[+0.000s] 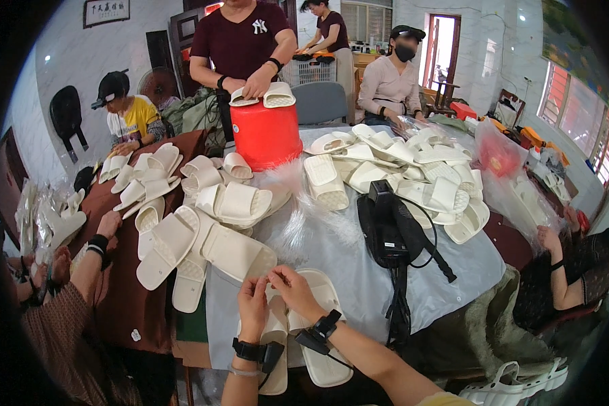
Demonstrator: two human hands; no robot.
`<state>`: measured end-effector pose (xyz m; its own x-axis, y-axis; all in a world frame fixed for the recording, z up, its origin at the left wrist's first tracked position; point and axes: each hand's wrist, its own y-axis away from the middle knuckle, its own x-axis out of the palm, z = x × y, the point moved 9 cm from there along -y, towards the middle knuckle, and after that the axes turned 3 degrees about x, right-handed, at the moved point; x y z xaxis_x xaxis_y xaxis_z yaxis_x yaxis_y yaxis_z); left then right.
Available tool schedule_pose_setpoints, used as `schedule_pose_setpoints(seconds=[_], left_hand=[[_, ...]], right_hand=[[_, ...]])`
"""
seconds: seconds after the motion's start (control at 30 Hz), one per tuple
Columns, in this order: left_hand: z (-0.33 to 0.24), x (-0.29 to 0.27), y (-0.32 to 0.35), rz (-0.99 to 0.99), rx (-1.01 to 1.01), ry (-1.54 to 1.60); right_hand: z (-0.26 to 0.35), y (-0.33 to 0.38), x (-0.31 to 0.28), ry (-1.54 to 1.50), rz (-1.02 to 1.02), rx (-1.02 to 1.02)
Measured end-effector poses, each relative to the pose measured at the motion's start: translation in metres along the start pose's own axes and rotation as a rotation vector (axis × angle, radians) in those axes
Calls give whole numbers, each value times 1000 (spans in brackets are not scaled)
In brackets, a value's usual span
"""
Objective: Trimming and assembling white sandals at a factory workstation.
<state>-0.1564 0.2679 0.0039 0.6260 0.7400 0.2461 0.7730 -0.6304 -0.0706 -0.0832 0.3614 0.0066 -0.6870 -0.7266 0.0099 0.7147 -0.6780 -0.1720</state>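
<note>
My left hand (pixel 254 306) and my right hand (pixel 295 291) meet at the near edge of the table, with fingertips pinched close together. Anything between them is too small or hidden to make out. Beneath my hands lies a pair of cream slippers, the left slipper (pixel 275 377) partly covered by my left hand and wrist, the right slipper (pixel 327 367) crossed by my right forearm. Dark straps with small devices are on both my wrists. Just beyond my left hand, another cream slipper (pixel 240 252) leans at the edge of a pile.
A black bag with straps (pixel 386 233) lies right of centre, before a heap of slippers (pixel 413 159). Clear plastic bags (pixel 311 223) lie mid-table. Across stands a red bucket (pixel 267 135) carrying slippers, a person's hands on them. Other people sit left and right.
</note>
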Motion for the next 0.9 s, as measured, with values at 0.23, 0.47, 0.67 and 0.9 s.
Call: schedule_pose_setpoints(seconds=[0.23,0.47,0.67,0.9], left_hand=[[-2,1,2,13,8,-26],[-2,-1,3,15,8,13],[-3,2,2,37,-2,8],[-2,-2,1,13,27,2]], right_hand=[[9,4,-2,23,-41,-31],[12,3,-1,61,-38,-81],[7,3,-3,-45,-21,58],[10,4,1,-14,9,-13]])
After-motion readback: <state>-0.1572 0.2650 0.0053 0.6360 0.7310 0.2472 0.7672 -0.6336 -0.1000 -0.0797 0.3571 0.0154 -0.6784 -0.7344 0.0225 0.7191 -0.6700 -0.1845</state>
